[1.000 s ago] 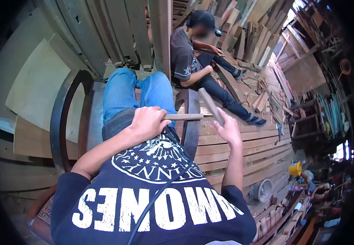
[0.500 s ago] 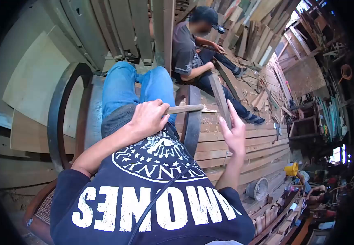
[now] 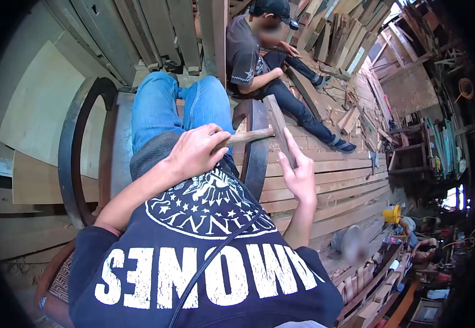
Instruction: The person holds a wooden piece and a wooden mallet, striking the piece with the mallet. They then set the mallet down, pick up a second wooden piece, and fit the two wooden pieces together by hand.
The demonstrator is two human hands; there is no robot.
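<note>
A wooden stick (image 3: 251,135) runs out from my left hand (image 3: 198,148), whose fingers are wrapped round its near end over my lap. The stick's far end meets the side of a flat, dark wood strip (image 3: 277,121). That strip stands slanted in my right hand (image 3: 297,172), pinched between thumb and outstretched fingers at its lower part. Behind the two pieces is the dark curved armrest (image 3: 256,156) of the wooden chair I sit on. The chair's other curved arm (image 3: 67,147) rises at my left side.
A person (image 3: 251,60) in a cap sits on the plank floor (image 3: 330,188) ahead, legs stretched out among wood offcuts. Boards (image 3: 188,38) lean upright beyond my knees. A grey bucket (image 3: 347,240) and a yellow container (image 3: 392,214) stand at the right.
My right hand has moved left with the wood strip, closing the gap to the stick in my left hand. The stick's tip now meets the strip.
</note>
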